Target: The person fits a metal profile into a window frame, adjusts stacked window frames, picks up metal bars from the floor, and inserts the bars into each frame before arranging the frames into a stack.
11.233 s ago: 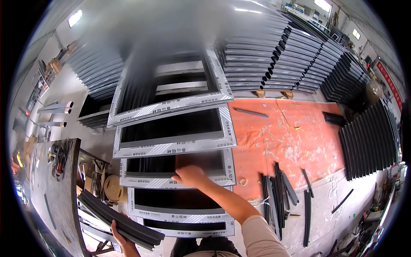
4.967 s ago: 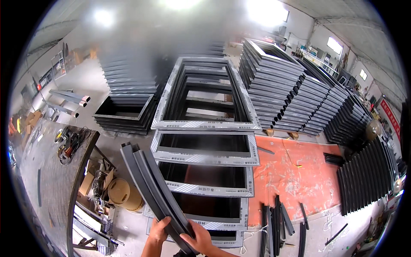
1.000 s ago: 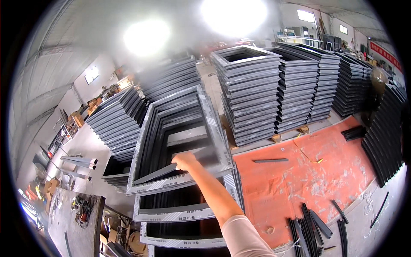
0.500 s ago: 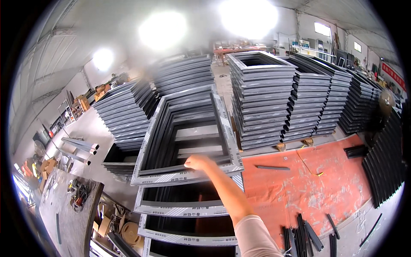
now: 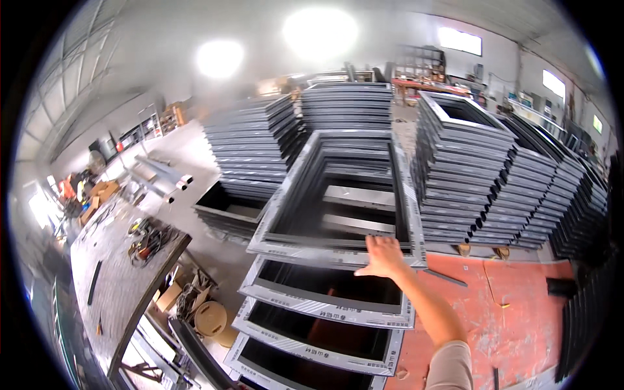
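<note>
My right hand [image 5: 385, 257] reaches in from the lower right and lies over the near rail of the top window frame [image 5: 312, 252]. Its thumb is spread away from the fingers, and the fingertips extend over the rail's inner edge. This dark metal frame, edged with pale printed protective film, tops a staggered stack. Below it, the lower frames [image 5: 374, 316] jut toward me like steps. Through the opening I see dark inner edges and pale bars [image 5: 359, 196]. My left hand is out of view.
Tall stacks of similar frames stand behind [image 5: 348, 107], at the right [image 5: 455, 175] and at the left [image 5: 250, 146]. A workbench [image 5: 120, 266] with tools and cords [image 5: 149, 242] is at the lower left. Orange-red sheeting [image 5: 481, 325] covers the floor on the right.
The view has turned left, so the stacks sit farther right. My right hand, earlier closed at the near rail, now has its thumb and fingers spread over it.
</note>
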`<act>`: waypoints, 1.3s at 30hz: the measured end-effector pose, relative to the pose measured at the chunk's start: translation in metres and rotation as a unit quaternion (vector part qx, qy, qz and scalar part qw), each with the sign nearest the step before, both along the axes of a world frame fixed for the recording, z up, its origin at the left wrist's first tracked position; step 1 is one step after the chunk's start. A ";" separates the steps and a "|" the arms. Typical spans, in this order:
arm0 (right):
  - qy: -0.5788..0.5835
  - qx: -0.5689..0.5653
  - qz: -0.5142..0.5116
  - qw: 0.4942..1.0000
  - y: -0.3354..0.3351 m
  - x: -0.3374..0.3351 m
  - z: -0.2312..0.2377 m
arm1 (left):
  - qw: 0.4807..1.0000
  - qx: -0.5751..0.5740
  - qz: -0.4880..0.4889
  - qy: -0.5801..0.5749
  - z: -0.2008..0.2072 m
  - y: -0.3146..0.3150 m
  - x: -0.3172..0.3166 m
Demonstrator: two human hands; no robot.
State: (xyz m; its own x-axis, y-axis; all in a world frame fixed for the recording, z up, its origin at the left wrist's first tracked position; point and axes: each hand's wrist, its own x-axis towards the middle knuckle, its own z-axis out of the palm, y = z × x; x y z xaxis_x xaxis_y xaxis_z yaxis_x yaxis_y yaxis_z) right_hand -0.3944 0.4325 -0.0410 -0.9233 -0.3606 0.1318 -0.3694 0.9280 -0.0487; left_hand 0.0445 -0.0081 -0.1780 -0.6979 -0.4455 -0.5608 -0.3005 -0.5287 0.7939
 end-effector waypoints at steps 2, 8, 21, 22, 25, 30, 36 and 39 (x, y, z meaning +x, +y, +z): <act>0.073 -0.019 0.008 0.997 0.006 -0.002 -0.015 | 1.000 -0.019 0.001 0.022 0.009 0.004 0.003; 0.078 -0.032 0.005 0.996 -0.003 -0.002 -0.016 | 1.000 -0.010 -0.012 0.017 0.009 0.008 0.012; 0.078 -0.043 -0.008 0.996 -0.011 0.016 -0.019 | 0.999 0.003 -0.017 0.038 0.015 0.010 0.013; 0.108 -0.051 0.009 0.993 -0.019 0.017 -0.020 | 1.000 -0.006 0.001 0.004 -0.006 -0.004 0.017; 0.137 -0.043 -0.029 0.989 -0.033 0.027 -0.021 | 0.999 0.031 0.004 0.006 0.010 0.000 0.015; 0.136 -0.052 -0.053 0.988 -0.030 0.028 -0.022 | 0.998 0.038 -0.018 0.051 0.007 0.003 0.012; 0.044 -0.038 -0.038 0.998 -0.025 0.020 -0.014 | 0.998 0.007 -0.036 0.046 0.005 0.004 0.010; 0.045 -0.041 -0.037 0.997 -0.025 0.022 -0.010 | 0.998 -0.013 -0.027 0.052 0.011 0.010 0.010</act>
